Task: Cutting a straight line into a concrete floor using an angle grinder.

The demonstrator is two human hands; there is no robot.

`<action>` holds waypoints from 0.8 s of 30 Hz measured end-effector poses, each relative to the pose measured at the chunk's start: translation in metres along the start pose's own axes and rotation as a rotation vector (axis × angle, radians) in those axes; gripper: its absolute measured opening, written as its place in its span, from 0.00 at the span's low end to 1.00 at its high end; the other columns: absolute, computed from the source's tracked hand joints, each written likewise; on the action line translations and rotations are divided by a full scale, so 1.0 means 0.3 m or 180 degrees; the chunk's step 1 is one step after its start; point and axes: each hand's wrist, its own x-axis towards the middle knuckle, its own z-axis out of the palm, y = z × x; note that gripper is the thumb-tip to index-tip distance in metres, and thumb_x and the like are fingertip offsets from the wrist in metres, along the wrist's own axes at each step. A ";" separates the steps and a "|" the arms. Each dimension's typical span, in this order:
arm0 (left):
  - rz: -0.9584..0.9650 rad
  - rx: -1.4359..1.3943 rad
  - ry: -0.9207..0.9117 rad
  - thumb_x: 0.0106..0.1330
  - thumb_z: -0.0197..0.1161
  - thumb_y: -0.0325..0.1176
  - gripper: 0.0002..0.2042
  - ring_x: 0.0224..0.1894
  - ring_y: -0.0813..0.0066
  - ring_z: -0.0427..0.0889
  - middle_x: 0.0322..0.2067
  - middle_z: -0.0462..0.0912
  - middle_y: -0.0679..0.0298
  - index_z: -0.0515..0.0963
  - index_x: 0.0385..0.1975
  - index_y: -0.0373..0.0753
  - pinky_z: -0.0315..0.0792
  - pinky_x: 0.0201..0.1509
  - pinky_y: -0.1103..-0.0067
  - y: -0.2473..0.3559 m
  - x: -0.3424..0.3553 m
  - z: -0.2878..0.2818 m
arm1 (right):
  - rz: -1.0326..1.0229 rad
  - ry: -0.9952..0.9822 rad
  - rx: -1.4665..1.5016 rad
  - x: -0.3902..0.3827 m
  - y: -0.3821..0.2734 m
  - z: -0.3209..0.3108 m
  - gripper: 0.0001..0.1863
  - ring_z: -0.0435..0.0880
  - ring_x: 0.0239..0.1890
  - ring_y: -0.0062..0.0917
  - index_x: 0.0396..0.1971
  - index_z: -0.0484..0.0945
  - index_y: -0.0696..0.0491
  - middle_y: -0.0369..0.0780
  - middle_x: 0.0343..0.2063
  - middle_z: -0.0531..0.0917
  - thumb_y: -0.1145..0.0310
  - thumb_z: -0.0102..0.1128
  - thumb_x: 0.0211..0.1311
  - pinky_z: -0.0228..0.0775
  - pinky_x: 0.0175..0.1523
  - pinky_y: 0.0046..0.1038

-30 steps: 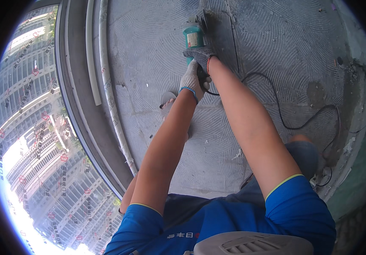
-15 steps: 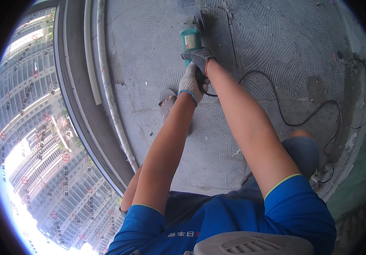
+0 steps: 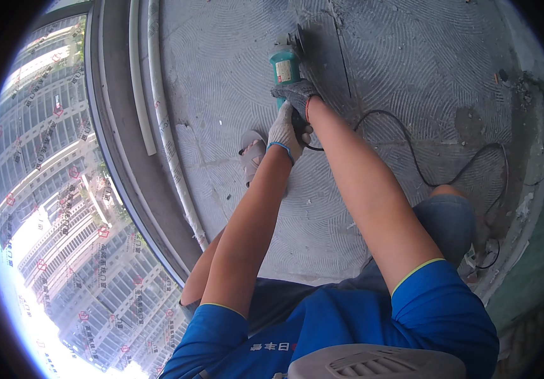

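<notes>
A teal angle grinder (image 3: 284, 68) with a metal head points away from me, low over the grey floor. Its dark disc (image 3: 301, 40) stands on edge along the right side of the head. My right hand (image 3: 298, 100), in a dark grey glove with an orange cuff, is wrapped round the body from above. Behind it my left hand (image 3: 284, 134), in a whitish glove with a blue cuff, grips the rear of the tool. A black power cord (image 3: 404, 136) trails from there to the right. Whether the disc touches the floor, I cannot tell.
The floor (image 3: 221, 69) carries curved ridges, bits of debris and a thin dark straight line (image 3: 344, 57) right of the disc. A white pipe (image 3: 161, 107) and a pale strip (image 3: 140, 95) lie along the window frame (image 3: 98, 120) at left. My sandalled foot (image 3: 254, 151) is near my left forearm.
The grinder and both gloved hands have come slightly nearer to me. The dark blur beside the disc has faded, and the disc's edge shows more sharply.
</notes>
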 end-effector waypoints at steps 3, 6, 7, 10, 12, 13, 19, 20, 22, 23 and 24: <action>-0.0033 0.0003 -0.0046 0.69 0.50 0.56 0.19 0.21 0.75 0.75 0.27 0.80 0.68 0.74 0.38 0.47 0.62 0.19 0.82 -0.010 -0.012 -0.004 | -0.0095 -0.0011 -0.0106 -0.019 0.008 -0.006 0.33 0.85 0.42 0.33 0.45 0.79 0.59 0.47 0.40 0.85 0.54 0.77 0.40 0.75 0.50 0.35; -0.0063 -0.0015 -0.0004 0.69 0.50 0.56 0.18 0.21 0.76 0.74 0.27 0.80 0.68 0.74 0.37 0.47 0.62 0.19 0.82 -0.026 -0.031 -0.008 | -0.0019 -0.0035 -0.0110 -0.039 0.016 -0.009 0.33 0.85 0.42 0.33 0.45 0.79 0.58 0.47 0.40 0.85 0.54 0.77 0.39 0.75 0.50 0.35; -0.0063 -0.0039 0.0026 0.69 0.50 0.56 0.18 0.21 0.76 0.74 0.27 0.80 0.68 0.74 0.37 0.47 0.62 0.18 0.82 -0.031 -0.037 -0.011 | -0.0016 -0.0040 -0.0110 -0.045 0.017 -0.006 0.33 0.85 0.42 0.33 0.45 0.79 0.58 0.47 0.40 0.85 0.54 0.77 0.39 0.75 0.50 0.35; -0.0118 -0.0012 0.0042 0.70 0.50 0.55 0.18 0.20 0.76 0.74 0.26 0.80 0.68 0.74 0.37 0.47 0.61 0.18 0.82 -0.040 -0.046 -0.006 | -0.0026 -0.0032 -0.0045 -0.034 0.052 -0.005 0.33 0.84 0.42 0.33 0.45 0.79 0.58 0.47 0.40 0.85 0.53 0.77 0.39 0.75 0.50 0.35; -0.0108 -0.0004 0.0040 0.70 0.50 0.55 0.18 0.20 0.76 0.75 0.26 0.80 0.68 0.74 0.37 0.47 0.61 0.18 0.82 -0.046 -0.051 -0.012 | -0.0136 -0.0066 -0.0021 -0.039 0.064 0.001 0.33 0.84 0.43 0.33 0.45 0.79 0.58 0.46 0.41 0.85 0.53 0.77 0.39 0.75 0.51 0.34; -0.0096 0.0001 0.0034 0.70 0.50 0.55 0.18 0.20 0.76 0.75 0.26 0.80 0.68 0.74 0.37 0.47 0.61 0.18 0.82 -0.049 -0.053 -0.015 | -0.0133 -0.0066 -0.0015 -0.040 0.068 0.001 0.33 0.84 0.43 0.33 0.45 0.79 0.58 0.46 0.41 0.85 0.53 0.77 0.39 0.75 0.51 0.34; -0.0148 -0.0058 0.0035 0.70 0.50 0.55 0.18 0.20 0.75 0.75 0.26 0.79 0.69 0.74 0.37 0.47 0.61 0.18 0.82 -0.077 -0.078 -0.030 | -0.0049 -0.0004 -0.0008 -0.073 0.093 0.008 0.33 0.84 0.42 0.33 0.45 0.79 0.58 0.46 0.40 0.85 0.54 0.77 0.39 0.75 0.50 0.34; -0.0149 -0.0057 0.0038 0.70 0.50 0.55 0.18 0.20 0.75 0.75 0.26 0.79 0.69 0.74 0.37 0.47 0.61 0.18 0.82 -0.083 -0.082 -0.035 | -0.0108 -0.0039 0.0007 -0.077 0.100 0.007 0.33 0.84 0.42 0.32 0.45 0.80 0.58 0.46 0.40 0.85 0.54 0.77 0.39 0.75 0.50 0.34; -0.0179 -0.0083 0.0081 0.70 0.50 0.56 0.18 0.20 0.75 0.75 0.26 0.79 0.69 0.74 0.37 0.47 0.61 0.18 0.82 -0.095 -0.087 -0.041 | -0.0164 -0.0077 0.0022 -0.084 0.111 0.007 0.33 0.84 0.42 0.32 0.44 0.80 0.58 0.46 0.40 0.85 0.53 0.77 0.39 0.75 0.49 0.33; -0.0177 -0.0084 0.0083 0.70 0.50 0.56 0.18 0.20 0.75 0.75 0.26 0.79 0.69 0.74 0.37 0.47 0.61 0.18 0.82 -0.103 -0.088 -0.045 | -0.0196 -0.0063 -0.0056 -0.087 0.115 0.009 0.33 0.84 0.41 0.32 0.44 0.80 0.58 0.46 0.40 0.85 0.53 0.77 0.39 0.75 0.49 0.33; -0.0175 -0.0087 0.0105 0.70 0.50 0.56 0.18 0.20 0.75 0.75 0.26 0.79 0.69 0.74 0.37 0.47 0.61 0.18 0.82 -0.111 -0.089 -0.049 | -0.0227 -0.0050 -0.0135 -0.091 0.119 0.010 0.33 0.84 0.41 0.31 0.44 0.80 0.58 0.46 0.39 0.85 0.53 0.77 0.39 0.75 0.49 0.33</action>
